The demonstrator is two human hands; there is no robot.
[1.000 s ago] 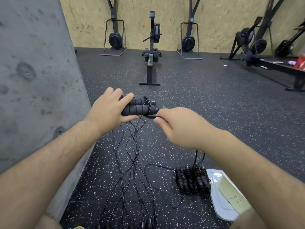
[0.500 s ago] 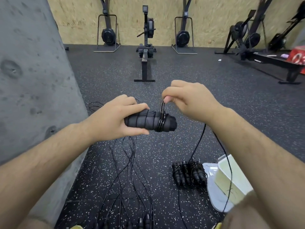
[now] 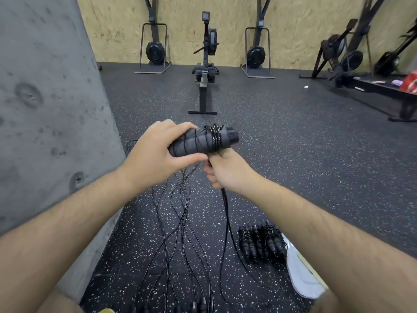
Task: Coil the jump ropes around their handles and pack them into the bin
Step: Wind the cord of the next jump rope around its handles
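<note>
The black rubber floor (image 3: 293,154) flecked with white fills the middle of the frame. Loose thin black jump rope cords (image 3: 180,224) trail across it at lower centre, their ends reaching the bottom edge. At lower right lies a row of black coiled jump rope bundles (image 3: 261,242), just beside a white plastic piece (image 3: 300,279), bin or lid I cannot tell. A black rowing machine (image 3: 204,86) stands on the floor at upper centre.

Readable text: none anywhere in view.
Red pack (image 3: 409,84) on the bench (image 3: 374,86): pale marks, perhaps lettering, too blurred to read.
Rower monitor (image 3: 205,15): dark screen, too small to make out any figures.
</note>
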